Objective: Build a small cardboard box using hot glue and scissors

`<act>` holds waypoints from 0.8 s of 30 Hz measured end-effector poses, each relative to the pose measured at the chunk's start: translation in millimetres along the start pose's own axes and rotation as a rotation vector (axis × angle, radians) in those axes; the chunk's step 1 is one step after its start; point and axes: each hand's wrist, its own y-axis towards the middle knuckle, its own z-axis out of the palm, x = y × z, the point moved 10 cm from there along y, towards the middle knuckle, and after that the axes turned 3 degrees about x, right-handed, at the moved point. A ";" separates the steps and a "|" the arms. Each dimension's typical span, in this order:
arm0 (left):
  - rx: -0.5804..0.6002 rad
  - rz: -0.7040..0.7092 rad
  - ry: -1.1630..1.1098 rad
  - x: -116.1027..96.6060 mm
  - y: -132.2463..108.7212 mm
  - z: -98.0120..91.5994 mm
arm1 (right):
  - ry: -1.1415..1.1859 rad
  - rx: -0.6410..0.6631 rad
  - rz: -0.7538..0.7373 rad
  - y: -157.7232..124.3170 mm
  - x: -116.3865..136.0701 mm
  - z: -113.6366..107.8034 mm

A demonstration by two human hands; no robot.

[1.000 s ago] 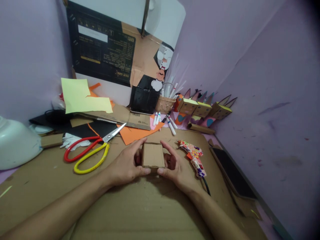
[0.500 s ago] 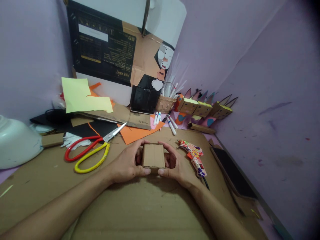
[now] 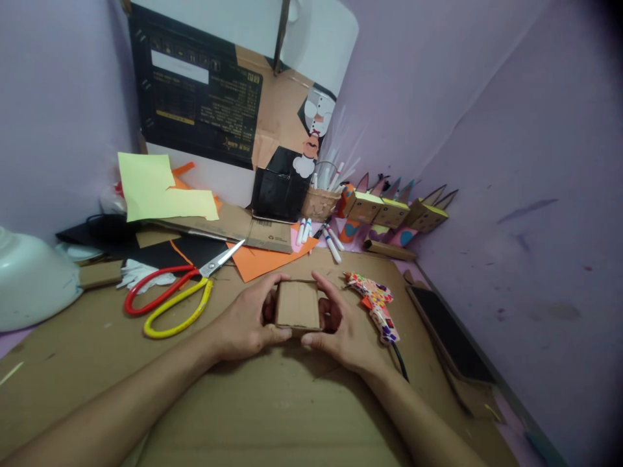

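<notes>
A small brown cardboard box (image 3: 298, 303) sits between my two hands above the cardboard sheet (image 3: 272, 402) that covers the desk. My left hand (image 3: 246, 322) grips its left side, thumb at the near edge and fingers curled over the far edge. My right hand (image 3: 341, 324) grips the right side the same way. Both hands are closed on the box. Its top face is plain and flat.
Red and yellow scissors (image 3: 172, 295) lie to the left. A patterned glue gun (image 3: 377, 305) with a black cord lies to the right, beside a dark phone (image 3: 450, 334). Markers, a small basket (image 3: 318, 202), coloured papers and finished cardboard figures (image 3: 389, 211) crowd the back. A white bowl (image 3: 29, 279) stands far left.
My hands and the box have stayed almost in place. The fingers have closed slightly tighter round the box's sides.
</notes>
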 end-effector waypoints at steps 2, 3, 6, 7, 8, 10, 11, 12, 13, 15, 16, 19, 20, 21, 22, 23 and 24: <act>-0.004 -0.013 0.019 1.2 0.0 -0.3 | -0.092 -0.029 -0.075 -2.1 8.5 -2.4; -0.005 -0.023 0.039 2.2 -0.1 -0.5 | -0.131 -0.042 -0.105 -3.5 11.9 -3.1; -0.013 -0.037 0.083 3.8 -0.2 -1.3 | -0.162 -0.056 -0.123 -7.7 14.4 -3.1; -0.016 -0.036 0.077 3.6 -0.3 -1.5 | -0.138 -0.055 -0.118 -8.9 14.0 -2.7; -0.020 -0.033 0.063 3.2 -0.3 -1.8 | -0.113 -0.055 -0.121 -10.2 14.5 -2.3; -0.017 -0.033 0.027 2.7 -0.2 -1.2 | -0.088 -0.066 -0.145 -12.5 18.5 -2.5; -0.012 -0.036 0.013 2.8 -0.1 -0.6 | -0.089 -0.077 -0.163 -13.5 21.4 -3.1; -0.004 -0.038 0.000 2.9 0.0 0.4 | -0.097 -0.090 -0.180 -14.3 24.2 -3.9; 0.005 -0.038 -0.015 3.0 0.1 1.6 | -0.106 -0.105 -0.193 -15.0 26.5 -4.8; 0.022 -0.029 -0.061 2.9 0.2 3.7 | -0.108 -0.125 -0.200 -15.4 28.1 -6.3; 0.026 -0.024 -0.080 2.9 0.3 4.3 | -0.101 -0.130 -0.200 -15.3 27.8 -6.7; 0.028 -0.022 -0.087 4.1 0.0 4.3 | -0.072 -0.133 -0.197 -14.7 24.9 -6.9; 0.025 -0.023 -0.074 4.4 -0.1 3.7 | -0.061 -0.138 -0.198 -14.6 24.0 -7.3; 0.022 -0.024 -0.058 4.7 -0.2 3.1 | -0.053 -0.144 -0.198 -14.6 23.4 -7.6; 0.018 -0.023 -0.045 4.8 -0.2 2.3 | -0.048 -0.152 -0.197 -14.7 23.0 -8.2; 0.016 -0.022 -0.036 4.7 -0.3 1.7 | -0.044 -0.161 -0.197 -14.9 23.0 -8.7; 0.015 -0.020 -0.028 4.6 -0.3 1.3 | -0.043 -0.166 -0.196 -15.0 23.5 -9.0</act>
